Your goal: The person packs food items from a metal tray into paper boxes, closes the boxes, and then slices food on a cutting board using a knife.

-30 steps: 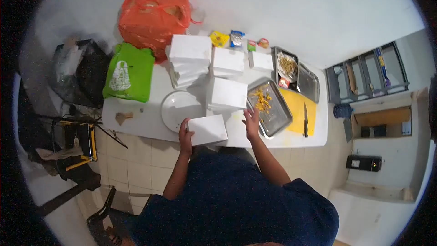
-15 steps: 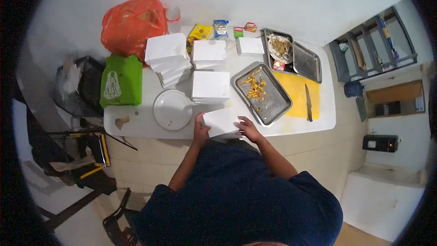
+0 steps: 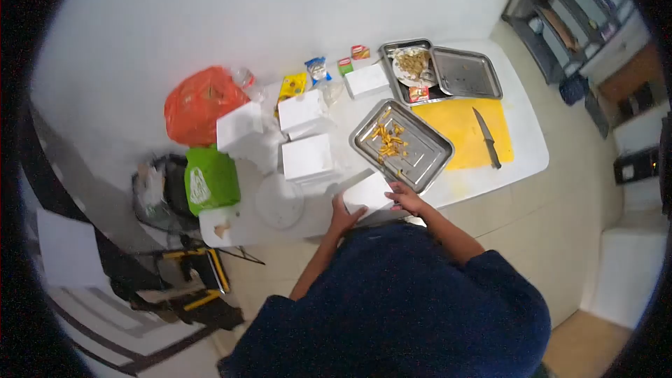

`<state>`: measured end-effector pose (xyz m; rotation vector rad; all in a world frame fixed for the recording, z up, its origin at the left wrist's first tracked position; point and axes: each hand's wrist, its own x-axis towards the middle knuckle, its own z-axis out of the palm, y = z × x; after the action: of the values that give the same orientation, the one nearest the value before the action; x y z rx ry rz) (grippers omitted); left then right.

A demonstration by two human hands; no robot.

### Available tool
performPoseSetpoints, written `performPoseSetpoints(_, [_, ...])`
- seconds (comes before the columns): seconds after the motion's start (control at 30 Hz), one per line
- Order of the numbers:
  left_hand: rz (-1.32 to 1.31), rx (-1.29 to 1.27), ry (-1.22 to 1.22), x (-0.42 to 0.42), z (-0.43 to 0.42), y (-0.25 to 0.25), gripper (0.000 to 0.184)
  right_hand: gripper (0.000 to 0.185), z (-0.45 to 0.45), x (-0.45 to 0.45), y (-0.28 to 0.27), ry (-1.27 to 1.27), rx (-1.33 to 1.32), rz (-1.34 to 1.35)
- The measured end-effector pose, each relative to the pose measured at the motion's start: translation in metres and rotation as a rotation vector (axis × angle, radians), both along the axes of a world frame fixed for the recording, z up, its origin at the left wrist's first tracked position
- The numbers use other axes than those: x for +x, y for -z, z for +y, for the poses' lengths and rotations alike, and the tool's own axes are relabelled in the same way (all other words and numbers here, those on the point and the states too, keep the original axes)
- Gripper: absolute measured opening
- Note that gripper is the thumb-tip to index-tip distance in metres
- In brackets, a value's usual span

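A white cardboard box (image 3: 367,194) is between my hands at the table's front edge, by the near corner of the metal tray (image 3: 432,141). My left hand (image 3: 343,218) grips its left side, thumb along the near edge. On the right side, my right hand (image 3: 406,199) has its fingers curled round the corner. The lid looks closed, and the box's underside is hidden. Yellow-brown cooked strips (image 3: 390,138) lie in the tray. Beyond my left hand are a white plate (image 3: 278,201) and a stack of white boxes (image 3: 308,157).
More white boxes (image 3: 239,128) stand at the back left near a red plastic bag (image 3: 203,105) and a green bag (image 3: 211,180). A knife (image 3: 486,136) lies on a yellow cutting board (image 3: 453,126). Behind it, a second tray (image 3: 390,56) holds a plate of food (image 3: 411,64).
My view has turned, so the table appears tilted. Both hands still hold the white box, which now sits closer to the tray's near corner and is angled more.
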<state>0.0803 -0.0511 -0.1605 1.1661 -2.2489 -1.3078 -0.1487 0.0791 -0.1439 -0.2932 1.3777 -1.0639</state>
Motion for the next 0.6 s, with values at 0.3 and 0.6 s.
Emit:
performPoseSetpoints(0.3, [-0.141,-0.039,0.093,-0.026,0.029,-0.047,0.123,0.053,0.02,-0.016,0.014,-0.081,-0.141,0.02])
performPoseSetpoints(0.6, [-0.242,-0.175,0.233,-0.058,0.041,-0.043,0.126,0.048,0.04,-0.036,0.022,0.0,-0.245,-0.056])
